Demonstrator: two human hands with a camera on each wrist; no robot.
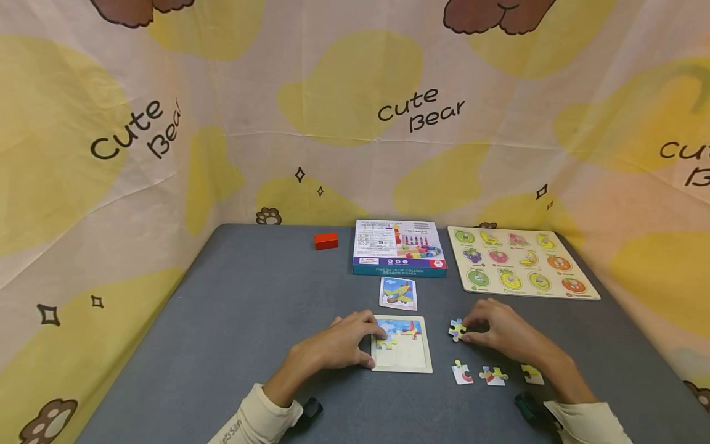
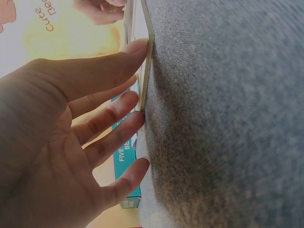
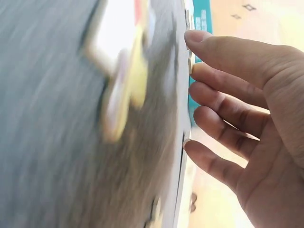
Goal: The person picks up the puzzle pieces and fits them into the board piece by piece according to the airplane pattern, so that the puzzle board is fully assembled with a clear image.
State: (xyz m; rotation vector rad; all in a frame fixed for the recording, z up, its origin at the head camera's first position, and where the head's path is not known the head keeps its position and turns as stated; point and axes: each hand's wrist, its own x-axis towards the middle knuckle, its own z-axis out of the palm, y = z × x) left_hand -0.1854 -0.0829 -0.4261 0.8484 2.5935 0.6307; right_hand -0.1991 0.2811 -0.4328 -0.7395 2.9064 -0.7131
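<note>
Between the thumb and fingers of my right hand, a jigsaw puzzle piece with yellow and blue print is pinched by its right side. My left hand rests at the left edge of a square wooden puzzle tray. Its thumb touches the tray's lower left corner, and a fingertip lies over the printed part. Left wrist view: the fingers of my left hand are spread and loosely bent along the thin tray edge. Joined pieces with sky and a red plane part fill the tray's upper portion.
Loose puzzle pieces lie near my right hand: one white and red, one double-lobed, one yellow. Behind the tray are an airplane picture card, a toy box, a red block and a fruit board.
</note>
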